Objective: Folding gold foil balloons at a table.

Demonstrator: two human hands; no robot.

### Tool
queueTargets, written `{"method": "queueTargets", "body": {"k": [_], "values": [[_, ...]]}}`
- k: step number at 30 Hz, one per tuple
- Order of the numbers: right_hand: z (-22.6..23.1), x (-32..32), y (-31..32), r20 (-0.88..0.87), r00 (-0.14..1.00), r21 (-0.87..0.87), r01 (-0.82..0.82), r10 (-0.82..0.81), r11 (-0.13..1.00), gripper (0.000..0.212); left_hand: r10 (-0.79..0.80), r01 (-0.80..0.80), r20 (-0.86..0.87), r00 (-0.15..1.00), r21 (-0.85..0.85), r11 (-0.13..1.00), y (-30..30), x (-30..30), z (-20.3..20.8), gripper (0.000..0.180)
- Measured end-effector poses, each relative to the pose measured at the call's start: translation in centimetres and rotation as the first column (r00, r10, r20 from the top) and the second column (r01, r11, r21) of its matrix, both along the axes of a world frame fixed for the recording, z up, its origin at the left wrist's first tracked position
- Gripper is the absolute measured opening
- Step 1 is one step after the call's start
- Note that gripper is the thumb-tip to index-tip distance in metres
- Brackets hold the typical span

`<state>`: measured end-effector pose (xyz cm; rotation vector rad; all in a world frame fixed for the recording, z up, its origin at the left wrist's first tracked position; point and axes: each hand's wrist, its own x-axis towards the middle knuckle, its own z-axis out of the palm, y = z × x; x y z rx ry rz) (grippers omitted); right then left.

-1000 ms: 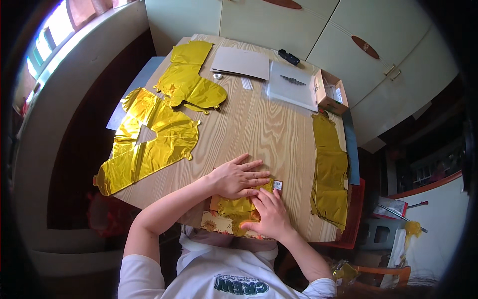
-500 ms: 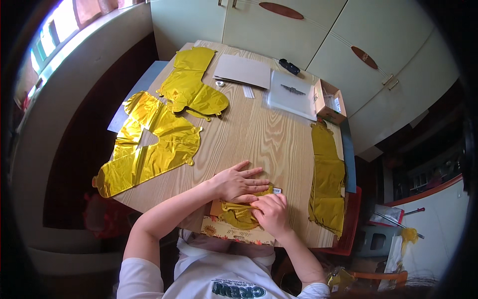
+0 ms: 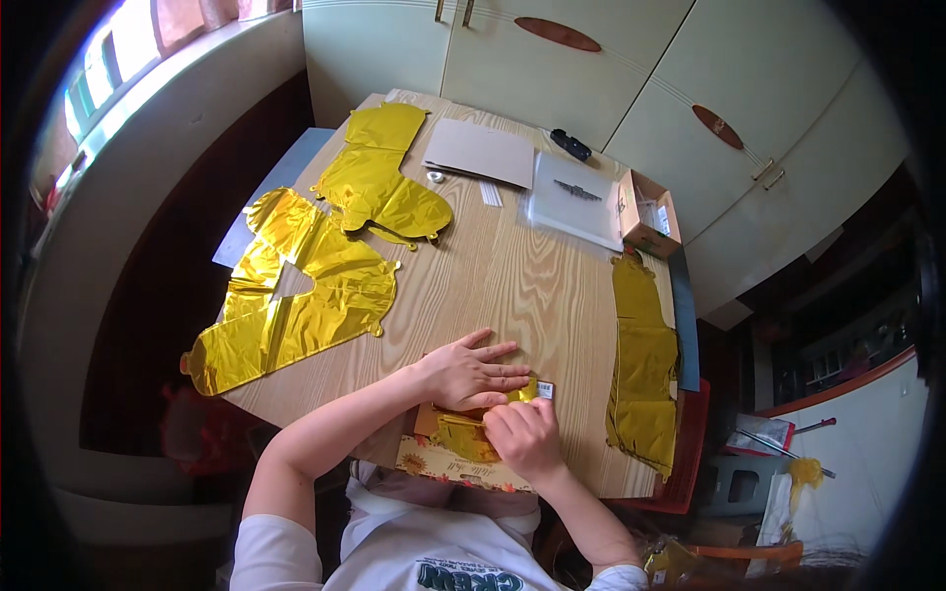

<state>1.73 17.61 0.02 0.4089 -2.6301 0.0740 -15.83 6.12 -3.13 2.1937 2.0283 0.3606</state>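
Note:
A folded gold foil balloon [image 3: 459, 437] lies on a cream printed card [image 3: 463, 471] with an orange-brown upper part, at the near edge of the table. My left hand [image 3: 471, 374] rests flat over the card's upper part and the foil, fingers stretched out. Closed and pressed against the foil, my right hand [image 3: 525, 438] grips its right side; the fingertips are partly hidden. Some shiny gold foil and a small white label show just beyond the right hand.
Flat gold foil balloons lie at left [image 3: 296, 295], far left [image 3: 379, 167] and along the right edge [image 3: 642, 364]. Toward the back are grey boards [image 3: 480, 151], a white tape roll [image 3: 436, 177], white strips [image 3: 490, 194], a clear plastic sleeve [image 3: 572, 219], a black object [image 3: 571, 145] and an open box [image 3: 650, 234].
My right hand has moved slightly left and closed more tightly over the foil. The foil under it looks narrower and more folded. My left hand stays nearly in place; the view has shifted a little.

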Motion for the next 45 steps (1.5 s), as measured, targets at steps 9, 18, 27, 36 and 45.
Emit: {"method": "queueTargets", "body": {"k": [9, 18, 27, 36, 45], "values": [[-0.9, -1.7, -0.5, -0.167, 0.984, 0.269, -0.013, 0.060, 0.963, 0.007, -0.001, 0.001, 0.003, 1.000, -0.002, 1.000, 0.1, -0.1, -0.5, 0.056], [-0.9, -2.2, -0.6, -0.253, 0.967, 0.321, 0.047, 0.038, 0.946, 0.008, -0.026, 0.024, -0.029, 0.999, -0.052, 0.998, 0.1, -0.3, 0.1, 0.060], [-1.2, -2.5, -0.3, -0.340, 0.940, 0.408, 0.116, 0.033, 0.905, 0.008, -0.024, 0.024, -0.041, 0.999, 0.004, 1.000, 0.1, -0.5, -0.6, 0.062], [-0.2, 0.7, -0.3, -0.077, 0.996, 0.236, -0.021, 0.040, 0.971, 0.008, -0.002, 0.002, 0.030, 1.000, 0.008, 1.000, 0.0, -0.1, 0.0, 0.060], [-0.6, 2.7, -1.2, 0.066, 0.997, -0.060, -0.043, 0.047, 0.997, 0.027, 0.006, -0.005, -0.046, 0.999, 0.002, 1.000, 0.0, 0.3, 0.4, 0.062]]}}
